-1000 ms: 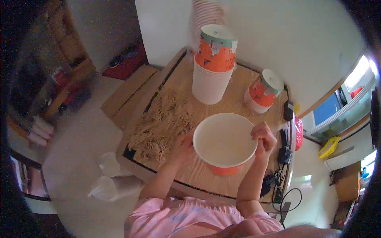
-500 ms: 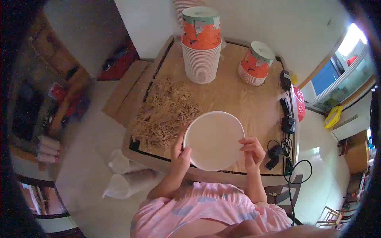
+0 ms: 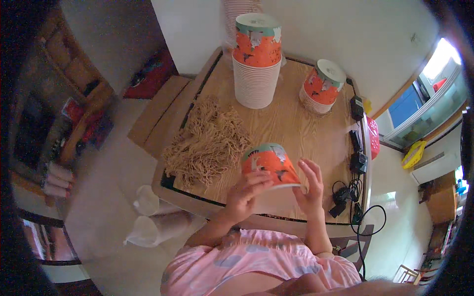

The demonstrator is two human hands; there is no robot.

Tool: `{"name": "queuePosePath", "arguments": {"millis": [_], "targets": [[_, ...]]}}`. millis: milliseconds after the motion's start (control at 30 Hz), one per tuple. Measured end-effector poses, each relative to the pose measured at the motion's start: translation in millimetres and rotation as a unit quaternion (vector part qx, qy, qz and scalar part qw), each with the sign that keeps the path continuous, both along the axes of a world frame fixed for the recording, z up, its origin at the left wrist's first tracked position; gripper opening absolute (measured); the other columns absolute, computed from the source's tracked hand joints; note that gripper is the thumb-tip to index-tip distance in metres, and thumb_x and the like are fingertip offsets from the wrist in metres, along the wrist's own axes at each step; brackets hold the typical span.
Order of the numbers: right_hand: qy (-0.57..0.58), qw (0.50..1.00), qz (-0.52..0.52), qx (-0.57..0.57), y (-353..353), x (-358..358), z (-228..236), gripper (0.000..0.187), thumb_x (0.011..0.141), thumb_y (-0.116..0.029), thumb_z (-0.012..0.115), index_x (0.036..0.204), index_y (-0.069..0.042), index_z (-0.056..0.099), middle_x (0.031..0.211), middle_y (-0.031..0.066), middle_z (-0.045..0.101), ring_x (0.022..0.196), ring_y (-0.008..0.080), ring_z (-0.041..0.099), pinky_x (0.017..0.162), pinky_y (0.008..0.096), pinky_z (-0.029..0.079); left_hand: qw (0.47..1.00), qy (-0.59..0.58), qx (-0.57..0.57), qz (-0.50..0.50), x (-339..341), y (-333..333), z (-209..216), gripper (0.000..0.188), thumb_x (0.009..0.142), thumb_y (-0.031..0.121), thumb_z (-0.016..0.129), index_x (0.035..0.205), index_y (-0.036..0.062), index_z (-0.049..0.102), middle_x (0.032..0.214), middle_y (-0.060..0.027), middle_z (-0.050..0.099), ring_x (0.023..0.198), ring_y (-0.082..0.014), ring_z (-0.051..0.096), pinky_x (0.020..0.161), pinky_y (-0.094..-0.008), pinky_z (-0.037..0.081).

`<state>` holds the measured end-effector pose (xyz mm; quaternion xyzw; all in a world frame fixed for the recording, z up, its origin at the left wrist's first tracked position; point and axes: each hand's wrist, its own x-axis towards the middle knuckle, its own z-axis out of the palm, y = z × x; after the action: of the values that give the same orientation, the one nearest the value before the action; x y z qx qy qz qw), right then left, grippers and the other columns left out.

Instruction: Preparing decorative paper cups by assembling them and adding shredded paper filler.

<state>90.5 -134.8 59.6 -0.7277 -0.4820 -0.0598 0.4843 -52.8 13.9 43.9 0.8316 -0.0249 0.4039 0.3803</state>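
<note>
A paper tub [image 3: 272,165], orange with a green band, is tilted above the near part of the table, its white rim towards me. My left hand [image 3: 245,193] grips it from the left, fingers across the printed side. At the tub's right edge is my right hand [image 3: 309,190], its fingers stretched up and apart beside the rim. A pale, blurred patch shows below the rim; I cannot make out what it is. To the left of the tub lies a heap of tan crinkled strands [image 3: 210,140].
A tall stack of upturned tubs [image 3: 256,61] stands at the back, a shorter stack [image 3: 322,86] at the back right. Black adapters and cables [image 3: 354,180] run along the table's right edge. Plastic-wrapped white stacks [image 3: 153,231] lie on the floor at left.
The tub has turned from showing its round pale face to showing its orange side. My left hand has moved onto that side, and my right hand's fingers have straightened.
</note>
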Motion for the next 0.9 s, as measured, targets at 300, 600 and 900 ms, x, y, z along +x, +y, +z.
{"name": "queuePosePath", "arguments": {"millis": [300,600,900], "targets": [[-0.045,0.996,0.023,0.069,-1,-14,-18,0.030,0.074,-0.002,0.053,0.099,-0.009,0.067,0.110,0.0159,0.057,0.102,0.0317,0.054,0.087,0.0401,0.045,0.987,-0.069,0.123,0.081,6,-7,-1,0.030,0.062,0.002,0.068,0.090,0.0066,0.058,0.096,-0.0059,0.060,0.087,-0.0255,0.059,0.073,-0.0356,0.051],[-0.057,0.994,0.036,0.082,-10,-15,-20,0.031,0.073,-0.006,0.048,0.099,-0.005,0.066,0.108,0.0174,0.058,0.101,0.0342,0.053,0.087,0.0428,0.042,0.986,-0.061,0.127,0.094,3,-19,3,0.033,0.060,0.010,0.073,0.088,0.0085,0.056,0.095,-0.0063,0.059,0.086,-0.0264,0.058,0.072,-0.0377,0.049],[-0.056,0.996,0.024,0.072,-15,-20,-18,0.029,0.076,-0.008,0.049,0.100,-0.007,0.066,0.108,0.0160,0.057,0.102,0.0324,0.052,0.087,0.0418,0.042,0.985,-0.066,0.128,0.098,7,-26,6,0.032,0.063,0.009,0.071,0.089,0.0090,0.053,0.096,-0.0049,0.058,0.087,-0.0255,0.058,0.072,-0.0369,0.049]]}}
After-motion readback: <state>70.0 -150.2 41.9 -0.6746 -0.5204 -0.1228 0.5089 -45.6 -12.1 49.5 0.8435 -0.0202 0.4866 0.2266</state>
